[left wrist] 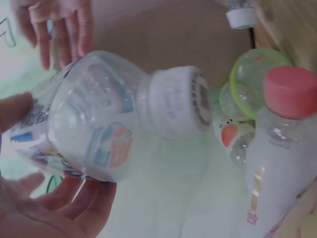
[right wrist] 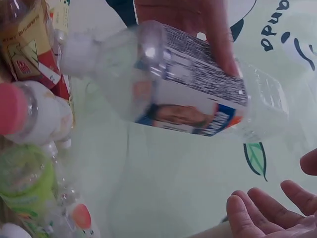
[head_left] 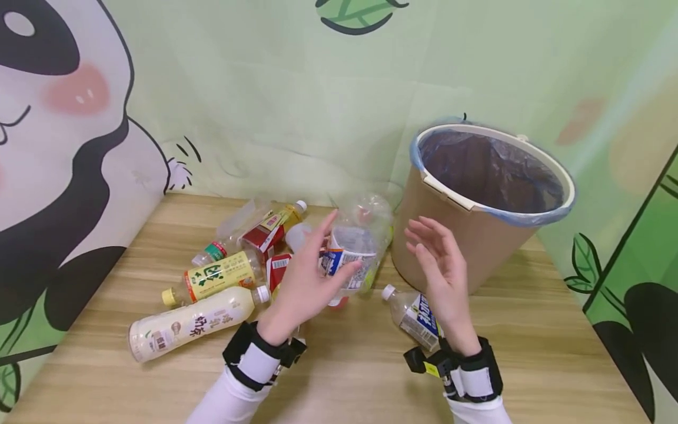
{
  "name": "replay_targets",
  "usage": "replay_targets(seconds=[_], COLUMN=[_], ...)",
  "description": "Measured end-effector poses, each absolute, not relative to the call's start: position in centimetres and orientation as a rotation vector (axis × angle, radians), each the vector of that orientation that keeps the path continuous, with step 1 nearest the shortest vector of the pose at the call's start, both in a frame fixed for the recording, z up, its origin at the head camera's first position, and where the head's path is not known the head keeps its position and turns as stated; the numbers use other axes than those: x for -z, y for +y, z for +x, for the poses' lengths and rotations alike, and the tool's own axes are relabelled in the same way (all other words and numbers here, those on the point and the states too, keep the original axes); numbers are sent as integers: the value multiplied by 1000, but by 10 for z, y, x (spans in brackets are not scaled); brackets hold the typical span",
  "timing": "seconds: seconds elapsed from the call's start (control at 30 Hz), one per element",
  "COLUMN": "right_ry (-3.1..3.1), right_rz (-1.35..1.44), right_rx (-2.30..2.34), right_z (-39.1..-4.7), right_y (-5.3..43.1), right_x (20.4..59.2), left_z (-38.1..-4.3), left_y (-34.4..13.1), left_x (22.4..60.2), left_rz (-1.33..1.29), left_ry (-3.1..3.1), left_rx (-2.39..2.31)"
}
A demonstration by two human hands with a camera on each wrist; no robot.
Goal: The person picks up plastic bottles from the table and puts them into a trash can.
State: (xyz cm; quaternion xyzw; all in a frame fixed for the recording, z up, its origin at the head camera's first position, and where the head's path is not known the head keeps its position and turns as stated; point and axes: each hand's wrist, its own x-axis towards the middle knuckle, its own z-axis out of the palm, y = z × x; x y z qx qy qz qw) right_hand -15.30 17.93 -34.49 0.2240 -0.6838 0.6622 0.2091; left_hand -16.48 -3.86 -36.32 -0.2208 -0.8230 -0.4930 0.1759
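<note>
My left hand (head_left: 307,277) grips a clear plastic bottle (left wrist: 94,119) around its label, thumb on one side and fingers on the other. The bottle lies tilted, its white cap (left wrist: 178,102) pointing away from the palm in the left wrist view. Blue, orange and white print with dense small text covers the label (right wrist: 198,94). My right hand (head_left: 444,274) is raised near the bin with fingers loosely bent and nothing in it. Below it on the table lies another clear bottle (head_left: 405,309) with a blue and white label, partly hidden by that hand.
A brown bin (head_left: 424,235) with a blue liner stands at the back right. Several bottles crowd the left, among them a milk tea bottle (head_left: 193,324) and a yellow-labelled bottle (head_left: 219,277). A pink-capped bottle (left wrist: 282,158) shows in the left wrist view.
</note>
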Motion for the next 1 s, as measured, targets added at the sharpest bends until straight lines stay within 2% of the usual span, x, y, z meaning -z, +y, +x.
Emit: replay_targets(seconds=[0.27,0.53,0.87,1.0], right_ry=[-2011,-2166,-2266,-2272], right_rz=[718,837,884,877], right_rx=[-1839,-1766,-1633,-1605], right_z=[-154,-154,-155,-148], right_y=[161,148,142,138], right_x=[356,362,371,358], left_z=[-164,-153,-144,-144], left_y=[-41,-30,-26,-26], left_x=[365,348,343,342], left_rz=[-497,-521,-524,-522], left_ry=[-2128,-2043,-2063,-2115], left_rx=[1678,1911,1996,2007])
